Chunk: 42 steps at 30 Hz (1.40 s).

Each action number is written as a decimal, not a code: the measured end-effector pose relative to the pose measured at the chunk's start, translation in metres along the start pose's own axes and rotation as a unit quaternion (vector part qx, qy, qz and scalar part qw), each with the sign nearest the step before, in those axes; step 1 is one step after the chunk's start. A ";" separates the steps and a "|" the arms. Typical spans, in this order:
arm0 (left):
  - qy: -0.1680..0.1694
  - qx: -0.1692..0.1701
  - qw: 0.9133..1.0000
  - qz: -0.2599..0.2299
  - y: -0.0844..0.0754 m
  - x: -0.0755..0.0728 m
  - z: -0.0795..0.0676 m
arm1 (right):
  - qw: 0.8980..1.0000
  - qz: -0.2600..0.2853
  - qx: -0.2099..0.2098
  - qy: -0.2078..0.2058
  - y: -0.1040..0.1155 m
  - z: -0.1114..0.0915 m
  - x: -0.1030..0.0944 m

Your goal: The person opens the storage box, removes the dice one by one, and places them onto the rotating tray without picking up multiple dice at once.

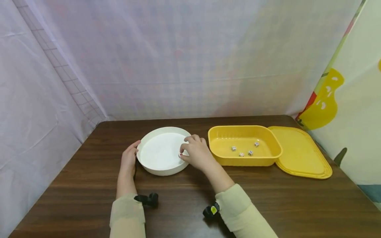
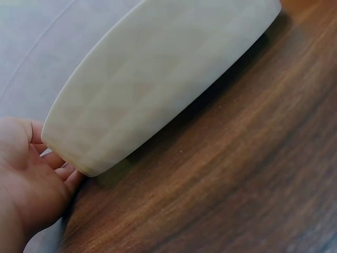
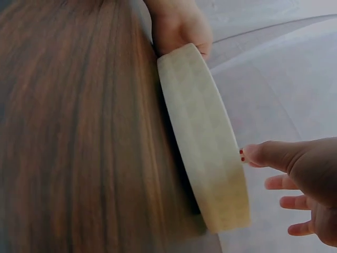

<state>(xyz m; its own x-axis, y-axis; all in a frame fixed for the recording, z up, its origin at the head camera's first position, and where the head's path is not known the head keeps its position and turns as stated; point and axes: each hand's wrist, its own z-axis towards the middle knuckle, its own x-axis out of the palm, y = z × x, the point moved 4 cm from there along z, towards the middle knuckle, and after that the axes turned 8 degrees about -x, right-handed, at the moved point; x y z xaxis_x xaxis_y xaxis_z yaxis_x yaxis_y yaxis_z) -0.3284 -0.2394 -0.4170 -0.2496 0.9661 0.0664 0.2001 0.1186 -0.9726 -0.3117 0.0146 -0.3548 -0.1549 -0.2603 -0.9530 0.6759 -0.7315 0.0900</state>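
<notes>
Left grip (image 1: 129,160) cups a round, diamond-faceted white dish (image 1: 163,172) while right grip (image 1: 196,152) pinches a small cubic die (image 3: 242,155).

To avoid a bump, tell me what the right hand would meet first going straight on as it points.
Most likely the white tray: the right hand, pinching a die, points left and down at its right side. Depth is unclear, so floor or rim could come first.
</notes>
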 end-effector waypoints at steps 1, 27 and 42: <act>0.001 -0.001 1.000 -0.001 0.000 0.000 0.000 | 1.000 0.001 0.002 0.003 0.000 0.001 0.002; -0.010 -0.009 1.000 -0.002 0.001 -0.001 0.002 | 1.000 0.011 -0.005 0.003 0.006 0.006 0.017; -0.007 -0.003 1.000 0.013 0.002 -0.001 0.001 | 1.000 -0.010 -0.003 -0.003 0.010 0.002 -0.006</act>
<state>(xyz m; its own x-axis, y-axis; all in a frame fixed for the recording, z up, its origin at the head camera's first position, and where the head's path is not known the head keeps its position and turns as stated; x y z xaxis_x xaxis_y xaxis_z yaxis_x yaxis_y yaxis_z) -0.3282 -0.2406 -0.4192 -0.2577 0.9654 0.0389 0.2116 0.0957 -0.9727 -0.3056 0.0080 -0.3480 -0.1731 -0.2493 -0.9528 0.6774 -0.7324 0.0686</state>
